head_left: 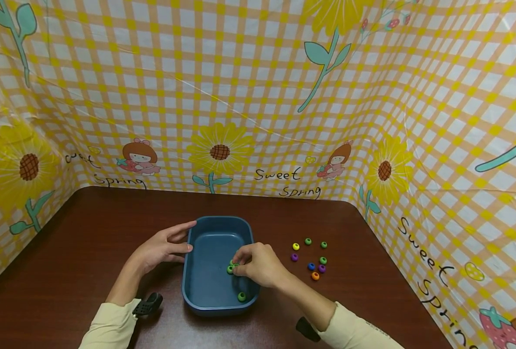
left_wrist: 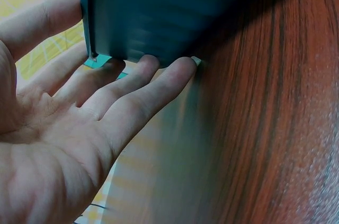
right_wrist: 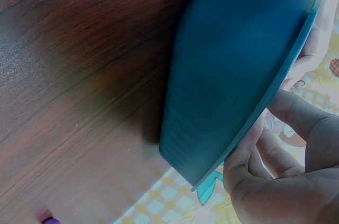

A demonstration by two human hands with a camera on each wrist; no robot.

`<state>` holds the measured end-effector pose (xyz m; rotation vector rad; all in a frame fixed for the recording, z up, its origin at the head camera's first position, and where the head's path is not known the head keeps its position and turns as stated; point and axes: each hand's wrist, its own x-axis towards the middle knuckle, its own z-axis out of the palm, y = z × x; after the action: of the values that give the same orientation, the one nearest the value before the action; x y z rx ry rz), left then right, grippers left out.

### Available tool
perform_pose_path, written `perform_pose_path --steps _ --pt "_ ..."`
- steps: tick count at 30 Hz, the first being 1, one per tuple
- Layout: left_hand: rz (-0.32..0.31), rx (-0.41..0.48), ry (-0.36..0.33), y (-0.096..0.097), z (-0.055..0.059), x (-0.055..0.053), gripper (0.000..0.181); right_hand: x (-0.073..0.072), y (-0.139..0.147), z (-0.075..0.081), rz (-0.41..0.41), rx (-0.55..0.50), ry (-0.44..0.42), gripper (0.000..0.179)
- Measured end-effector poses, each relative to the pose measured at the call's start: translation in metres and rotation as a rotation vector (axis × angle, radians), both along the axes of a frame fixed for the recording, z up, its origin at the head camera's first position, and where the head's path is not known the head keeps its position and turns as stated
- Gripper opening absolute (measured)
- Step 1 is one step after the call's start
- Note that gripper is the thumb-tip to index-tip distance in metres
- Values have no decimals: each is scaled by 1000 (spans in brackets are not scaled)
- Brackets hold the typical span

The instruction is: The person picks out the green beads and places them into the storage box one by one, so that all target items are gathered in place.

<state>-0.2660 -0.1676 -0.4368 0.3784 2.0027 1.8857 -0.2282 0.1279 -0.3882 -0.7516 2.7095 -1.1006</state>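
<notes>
A deep blue plastic bin point(head_left: 218, 237) with rounded corners stands on the table. My left hand point(head_left: 155, 249) rests against the bin's left side; its fingers are nearly straight along the outer wall point(left_wrist: 153, 17). My right hand point(head_left: 259, 264) reaches over the right rim, thumb and fingertips brought together low inside the bin, pinching a green bead point(head_left: 236, 265). Right beside these fingertips is another green bead point(head_left: 230, 269), and one more green bead point(head_left: 242, 296) lies near the bin's front right corner. In the right wrist view, the bin wall point(right_wrist: 238, 60) hides the fingertips and beads.
Right of the bin lie several loose beads, among them a yellow bead point(head_left: 296, 246), a blue bead point(head_left: 311, 266), an orange bead point(head_left: 315, 276) and a purple bead point(head_left: 294, 257). A checked, flowered cloth point(head_left: 249, 97) walls in the dark wood table point(head_left: 371, 300) at the back and sides.
</notes>
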Motion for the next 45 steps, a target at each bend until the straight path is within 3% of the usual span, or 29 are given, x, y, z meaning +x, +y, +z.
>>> perform_pose_path --steps 16,25,31,38,45 --pt "-8 7 9 -1 -1 0 75 -1 3 2 -45 -55 -41 11" --pt "2 3 -1 0 0 0 74 -9 10 8 -132 -127 -70 18" --pt "-2 0 -1 0 1 1 74 -17 18 9 -246 -131 -36 22" --pt "3 3 -1 1 1 0 72 -26 30 6 -347 -66 25 33" --pt "3 9 -7 1 0 0 72 -31 44 4 -380 -30 35 40"
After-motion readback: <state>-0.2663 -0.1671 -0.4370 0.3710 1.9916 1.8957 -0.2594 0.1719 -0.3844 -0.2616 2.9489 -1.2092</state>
